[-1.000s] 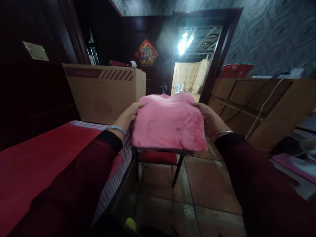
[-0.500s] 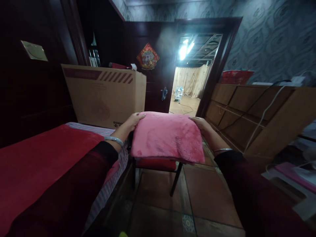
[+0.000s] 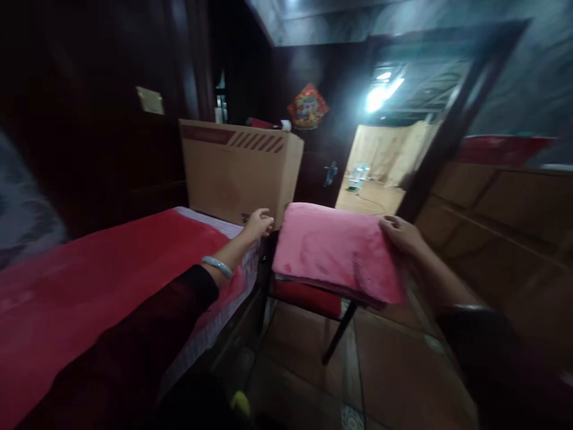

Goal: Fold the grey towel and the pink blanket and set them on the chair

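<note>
Filling the left, one red-covered bed (image 3: 134, 263) fronts one cardboard box (image 3: 228, 173) and flanks one red-seated chair (image 3: 308, 298) bearing one folded pink cloth (image 3: 335, 254), its right corner at the curled right hand (image 3: 403, 235), grip unclear, the half-open left hand (image 3: 258, 226) apart, holding nothing.

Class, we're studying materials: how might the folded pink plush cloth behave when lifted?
The pink plush cloth would likely flop, given its creased surface. Its layers, visible at the front edge, may unfold. The plush-looking pile probably resists slipping.
</note>
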Motion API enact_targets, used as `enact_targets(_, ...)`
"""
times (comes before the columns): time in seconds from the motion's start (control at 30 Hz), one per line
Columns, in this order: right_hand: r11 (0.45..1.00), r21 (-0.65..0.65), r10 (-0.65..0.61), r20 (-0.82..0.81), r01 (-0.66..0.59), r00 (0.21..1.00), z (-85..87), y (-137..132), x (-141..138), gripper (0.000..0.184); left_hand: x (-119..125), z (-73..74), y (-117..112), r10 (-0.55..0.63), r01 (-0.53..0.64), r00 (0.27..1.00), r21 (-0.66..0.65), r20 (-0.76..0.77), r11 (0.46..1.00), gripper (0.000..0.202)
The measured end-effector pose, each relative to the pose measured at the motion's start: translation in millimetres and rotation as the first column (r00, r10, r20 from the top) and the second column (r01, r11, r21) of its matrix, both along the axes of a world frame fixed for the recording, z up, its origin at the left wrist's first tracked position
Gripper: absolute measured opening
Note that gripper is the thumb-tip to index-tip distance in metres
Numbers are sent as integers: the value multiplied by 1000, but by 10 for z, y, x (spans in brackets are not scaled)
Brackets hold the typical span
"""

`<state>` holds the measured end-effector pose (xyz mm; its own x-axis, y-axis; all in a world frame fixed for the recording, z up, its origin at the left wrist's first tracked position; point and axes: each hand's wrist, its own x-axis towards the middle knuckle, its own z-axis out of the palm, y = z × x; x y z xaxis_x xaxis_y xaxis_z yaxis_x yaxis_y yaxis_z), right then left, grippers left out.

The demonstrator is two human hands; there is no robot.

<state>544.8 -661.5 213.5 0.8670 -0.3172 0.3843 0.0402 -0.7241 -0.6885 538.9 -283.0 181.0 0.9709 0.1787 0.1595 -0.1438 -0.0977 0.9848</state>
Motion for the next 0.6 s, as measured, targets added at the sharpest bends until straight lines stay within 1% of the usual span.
enact_targets(0.03,996,-90,9,14,-8,1000,20,76,-71,32,-125,-110,76,17,-17,1000,15,-2,1000,52)
enact_targets(0.07,983,-178,52,48,-43,997,32,177,-160,36,-264,-231,152,29,-29,999,31,-12,999,49)
enact_targets(0.1,966,-248,107,136,-71,985,28,305,-271,36,-413,-358,227,37,-36,999,45,-27,998,45)
enact_targets(0.13,944,-304,209,251,-128,945,6,462,-407,37,-571,-487,299,41,-38,998,58,-47,998,40)
enact_targets(0.17,920,-327,326,335,-215,884,-43,645,-566,39,-736,-616,370,38,-34,997,68,-67,997,34)
enact_targets(0.2,884,-320,445,358,-340,821,-120,852,-740,40,-905,-741,444,40,-33,996,74,-85,997,28)
enact_targets(0.23,840,-252,543,343,-481,767,-230,1080,-918,37,-1076,-862,521,45,-37,994,78,-101,996,22)
enact_targets(0.27,766,-134,637,285,-629,716,-372,1321,-1086,35,-1250,-980,606,50,-40,992,83,-113,996,18)
enact_targets(0.3,666,21,727,207,-745,655,-544,1570,-1227,34,-1425,-1094,701,55,-44,991,92,-119,995,15)
enact_targets(0.33,529,156,830,109,-834,547,-742,1820,-1330,35,-1605,-1207,804,64,-51,990,105,-123,993,13)
enact_targets(0.37,412,265,896,54,-872,440,-959,2063,-1385,35,-1790,-1317,915,69,-53,989,124,-128,991,14)
enact_targets(0.4,324,346,936,15,-880,351,-1191,2295,-1392,35,-1986,-1423,1031,78,-59,988,144,-134,988,16)
enact_targets(0.43,288,416,948,3,-862,319,-1431,2509,-1355,36,-2195,-1523,1145,95,-70,984,160,-153,985,19)
enact_targets(0.47,280,487,950,-19,-827,311,-1674,2705,-1281,37,-2419,-1616,1254,108,-76,976,172,-186,982,23)
enact_targets(0.5,292,569,947,-60,-769,316,-1917,2881,-1184,37,-2658,-1698,1353,119,-80,966,170,-229,982,28)
enact_targets(0.53,324,661,938,-130,-677,321,-2156,3035,-1076,34,-2911,-1769,1438,131,-88,950,160,-284,983,34)
enact_targets(0.6,414,814,904,-315,-408,288,-2608,3280,-863,34,-3441,-1880,1563,150,-113,900,113,-408,987,45)
